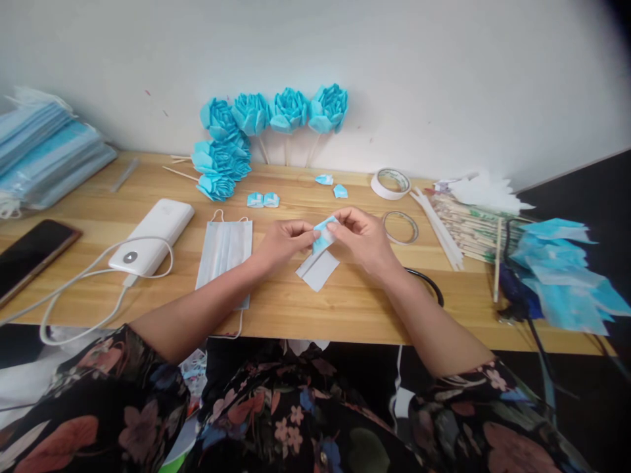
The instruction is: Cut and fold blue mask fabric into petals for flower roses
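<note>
Over the middle of the wooden table [345,309], my left hand [283,243] and my right hand [362,236] both pinch a small folded piece of blue mask fabric [323,236]. Its pale lower end rests on the table. A flat face mask [224,253] lies just left of my left hand. Several finished blue fabric flowers [288,112] on sticks lean against the wall behind. Small folded blue pieces [263,200] lie between the flowers and my hands.
A white power bank [152,236] with cable and a phone [29,253] lie at the left, behind them a stack of masks [44,151]. Two tape rolls [390,182], wooden sticks [438,230] and blue fabric scraps [566,269] sit at the right.
</note>
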`<action>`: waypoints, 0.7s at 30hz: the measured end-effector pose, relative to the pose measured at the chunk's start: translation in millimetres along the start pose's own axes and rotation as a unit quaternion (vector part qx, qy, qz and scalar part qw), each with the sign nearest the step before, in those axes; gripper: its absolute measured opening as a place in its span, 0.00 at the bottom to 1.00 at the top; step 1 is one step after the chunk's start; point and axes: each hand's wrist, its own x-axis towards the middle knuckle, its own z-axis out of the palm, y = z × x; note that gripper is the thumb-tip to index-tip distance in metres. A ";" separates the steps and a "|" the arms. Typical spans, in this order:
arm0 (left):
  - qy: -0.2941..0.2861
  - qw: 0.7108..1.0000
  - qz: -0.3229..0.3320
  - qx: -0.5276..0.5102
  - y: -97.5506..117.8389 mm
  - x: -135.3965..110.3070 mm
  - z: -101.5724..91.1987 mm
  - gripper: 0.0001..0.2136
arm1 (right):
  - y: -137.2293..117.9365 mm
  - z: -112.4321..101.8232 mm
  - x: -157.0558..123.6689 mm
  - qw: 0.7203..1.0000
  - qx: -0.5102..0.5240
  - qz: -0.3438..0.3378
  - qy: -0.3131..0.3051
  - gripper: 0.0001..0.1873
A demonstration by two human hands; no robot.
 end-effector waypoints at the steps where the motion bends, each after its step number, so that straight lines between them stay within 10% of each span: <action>1: 0.000 1.000 -0.001 -0.001 0.7 -0.2 0.1 0.15 | -0.2 -0.1 0.1 1.000 -0.004 -0.001 0.000 0.07; 21: -0.008 0.998 0.029 0.047 1.7 -3.4 1.3 0.14 | -2.9 -0.4 -1.1 0.999 -0.021 0.007 -0.028 0.09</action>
